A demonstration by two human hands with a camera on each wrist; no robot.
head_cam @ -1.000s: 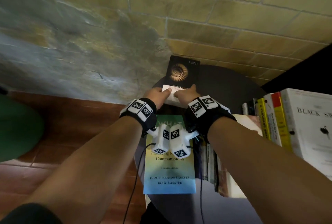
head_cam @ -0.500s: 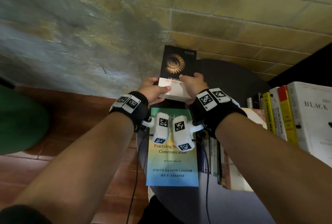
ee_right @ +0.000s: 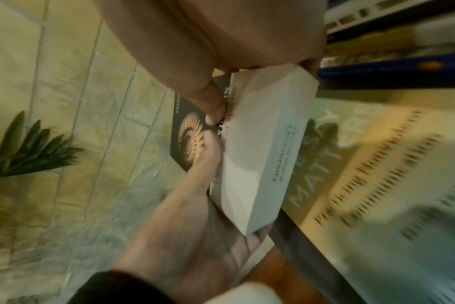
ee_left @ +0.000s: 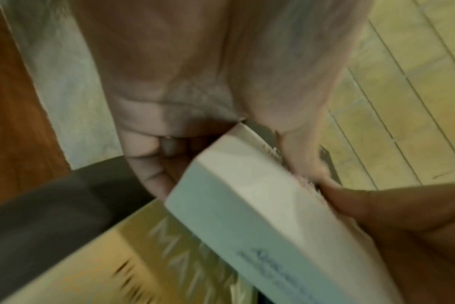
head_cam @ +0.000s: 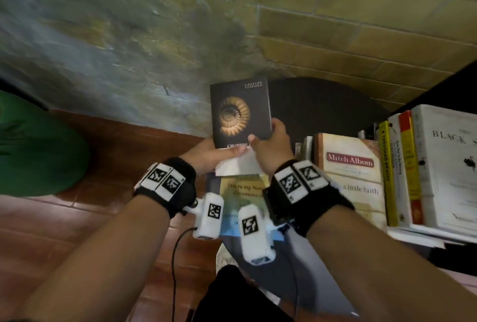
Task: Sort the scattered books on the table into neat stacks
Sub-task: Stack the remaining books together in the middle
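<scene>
Both hands hold one black book [head_cam: 238,112] up in the air, above the round dark table [head_cam: 322,104]. It has a gold shell picture on its cover. The left hand [head_cam: 206,155] is under the near left corner, with its thumb on top and its fingers curled below. The right hand [head_cam: 271,143] grips the right edge, thumb on the cover, fingers wrapped round the side. The book tilts, so its white page edges [ee_left: 247,205] show. Under it, a yellow book [head_cam: 242,190] lies flat on the table. Just to the right lies a cream book [head_cam: 351,166]. Beside that, more books [head_cam: 418,166] lie in a pile with their spines up.
</scene>
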